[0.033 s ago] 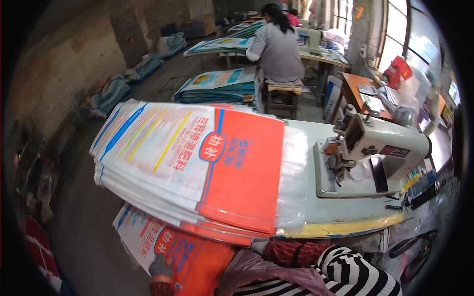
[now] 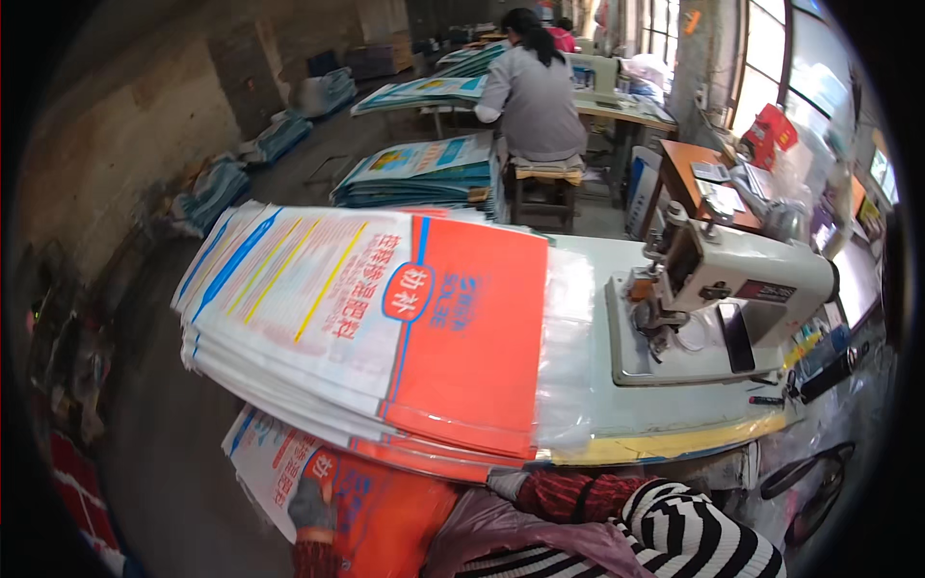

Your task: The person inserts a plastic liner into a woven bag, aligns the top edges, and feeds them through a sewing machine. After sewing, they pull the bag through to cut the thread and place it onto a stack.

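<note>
A thick stack of flat printed sacks point(image 2: 318, 289), white and orange with blue bands, lies on the sewing table. Below its near edge another orange and white sack point(image 2: 385, 501) hangs over my lap, partly hidden by the stack. My left hand point(image 2: 313, 503), in a grey glove, lies on this lower sack, thumb apart from the fingers. At the stack's near right corner, my right hand point(image 2: 507, 482), also gloved, is closed on a sack edge; its fingertips are hidden. Clear plastic liner point(image 2: 567, 356) sticks out from the stack's right side.
A white sewing machine point(image 2: 742, 299) stands on the table point(image 2: 597, 414) to the right, a dark phone point(image 2: 735, 337) on its base. Ahead, a person point(image 2: 540, 96) sits on a stool point(image 2: 544, 188) beside a stack of blue-green sacks point(image 2: 424, 169). Bundles point(image 2: 212, 193) lie along the left wall.
My left hand has moved slightly up the lower sack, away from me. My right hand stays at the stack's corner. The whole view has shifted a little.
</note>
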Motion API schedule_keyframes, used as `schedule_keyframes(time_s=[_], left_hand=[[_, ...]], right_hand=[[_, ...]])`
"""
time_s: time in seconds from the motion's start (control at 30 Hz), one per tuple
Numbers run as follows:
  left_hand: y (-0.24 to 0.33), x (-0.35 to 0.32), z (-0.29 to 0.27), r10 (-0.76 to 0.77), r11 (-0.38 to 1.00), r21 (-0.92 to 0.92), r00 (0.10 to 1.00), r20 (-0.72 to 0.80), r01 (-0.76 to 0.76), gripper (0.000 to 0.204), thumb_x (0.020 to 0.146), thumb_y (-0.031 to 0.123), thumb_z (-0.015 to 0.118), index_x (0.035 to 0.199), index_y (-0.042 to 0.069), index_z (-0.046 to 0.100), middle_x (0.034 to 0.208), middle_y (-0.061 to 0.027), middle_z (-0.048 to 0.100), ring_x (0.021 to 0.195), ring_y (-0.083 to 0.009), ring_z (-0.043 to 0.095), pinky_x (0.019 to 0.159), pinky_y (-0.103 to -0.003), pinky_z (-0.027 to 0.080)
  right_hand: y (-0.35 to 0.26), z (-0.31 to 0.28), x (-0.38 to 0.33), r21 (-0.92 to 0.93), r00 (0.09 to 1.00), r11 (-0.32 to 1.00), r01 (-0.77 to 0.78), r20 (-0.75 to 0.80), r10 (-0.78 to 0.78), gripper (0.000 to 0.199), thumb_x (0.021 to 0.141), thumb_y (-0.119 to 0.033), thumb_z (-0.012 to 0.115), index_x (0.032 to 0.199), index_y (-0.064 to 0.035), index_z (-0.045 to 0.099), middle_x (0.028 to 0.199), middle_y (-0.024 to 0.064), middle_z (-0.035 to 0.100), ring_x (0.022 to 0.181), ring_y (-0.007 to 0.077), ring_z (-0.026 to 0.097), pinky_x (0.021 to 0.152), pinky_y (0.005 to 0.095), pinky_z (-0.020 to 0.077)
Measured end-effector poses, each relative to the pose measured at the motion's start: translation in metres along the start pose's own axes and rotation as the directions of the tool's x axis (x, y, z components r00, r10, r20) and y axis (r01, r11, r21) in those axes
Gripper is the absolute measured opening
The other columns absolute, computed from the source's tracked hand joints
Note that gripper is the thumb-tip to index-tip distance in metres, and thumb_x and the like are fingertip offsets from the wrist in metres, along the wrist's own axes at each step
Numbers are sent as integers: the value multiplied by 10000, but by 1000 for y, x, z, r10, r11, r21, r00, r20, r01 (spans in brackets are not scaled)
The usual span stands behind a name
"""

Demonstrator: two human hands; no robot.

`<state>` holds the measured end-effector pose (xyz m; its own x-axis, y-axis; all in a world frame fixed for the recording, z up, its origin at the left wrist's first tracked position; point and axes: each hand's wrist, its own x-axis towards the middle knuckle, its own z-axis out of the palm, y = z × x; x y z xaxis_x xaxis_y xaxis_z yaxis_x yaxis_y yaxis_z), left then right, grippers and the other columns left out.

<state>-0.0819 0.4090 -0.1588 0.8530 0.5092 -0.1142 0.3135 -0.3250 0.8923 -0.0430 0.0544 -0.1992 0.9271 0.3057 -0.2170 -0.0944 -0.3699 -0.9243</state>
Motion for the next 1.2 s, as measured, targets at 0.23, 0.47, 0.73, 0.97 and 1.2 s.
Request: schedule_keyframes(time_s=[0.23,0.47,0.73,0.97,1.2], left_hand=[[261,-36,260,896,371,154,396,199,-916,286,703,229,689,872,34,566,781,-113,571,756,-276,574,682,-360,468],[250,-55,390,633,343,426,541,554,-837,249,684,266,665,823,78,578,776,-128,600,790,-315,588,674,-420,477],[241,-51,380,584,794,-72,724,368,-604,178,782,164,575,728,-6,574,681,-126,575,638,-255,582,604,-352,461],[242,-48,384,629,763,-98,698,342,-639,202,819,172,514,748,-15,540,666,-118,566,608,-242,570,608,-347,462],[189,69,374,506,737,-636,811,294,-229,151,861,161,466,764,56,514,760,-43,533,707,-174,534,646,-279,419]], right_hand=[[-1,-50,-52,-37,955,980,-194,223,197,234,818,-296,521,847,-75,592,694,72,606,659,183,584,622,323,464],[-56,-148,-111,135,946,969,-207,282,163,240,813,-327,574,817,-88,602,663,2,601,610,113,540,597,273,439],[-47,-240,-50,282,844,959,-32,-506,177,449,819,-381,537,1098,-28,548,856,109,633,800,230,597,756,311,449],[-49,-255,1,124,923,983,-136,-346,171,554,770,-520,548,961,-5,616,940,177,620,875,293,580,800,361,430],[-30,-224,-33,-180,905,955,-237,-398,150,515,844,-473,420,959,-11,616,1001,252,588,950,381,563,832,421,429]])
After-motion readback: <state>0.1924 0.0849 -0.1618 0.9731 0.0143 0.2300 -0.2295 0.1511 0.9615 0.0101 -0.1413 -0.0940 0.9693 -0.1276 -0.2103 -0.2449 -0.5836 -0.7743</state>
